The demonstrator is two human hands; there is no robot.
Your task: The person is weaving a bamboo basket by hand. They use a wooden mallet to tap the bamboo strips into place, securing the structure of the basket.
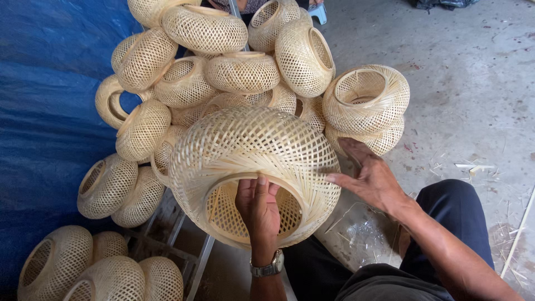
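While a blue tarpaulin (50,83) hangs along the left side of a bare concrete floor (473,83), a heap of woven bamboo shades (223,67) climbs from near left to far centre, the rounded shells leaning on one another so that the pile appears to hold itself up. Some of them seem to rest against a grey metal frame (195,262) that shows low between the heaps.

At near centre a person seated on the floor, one knee in dark trousers (451,217) raised at the right, holds the largest piece, an open-weave bamboo basket shade (251,150), tipped with its round mouth towards the holder. The left hand (257,209), a metal wristwatch (268,266) on its wrist, reaches up through that mouth, fingers pressed together and hooked over the rim, which looks like the grip that carries the weight. The right hand (370,178) lies against the shade's right flank, fingers spread and flat, thumb on the weave, apparently steadying the shell rather than gripping it.

Just beyond that hand, two squat shades (368,103) sit stacked one on the other. Thin bamboo slivers (473,167) lie scattered on the concrete at the right.
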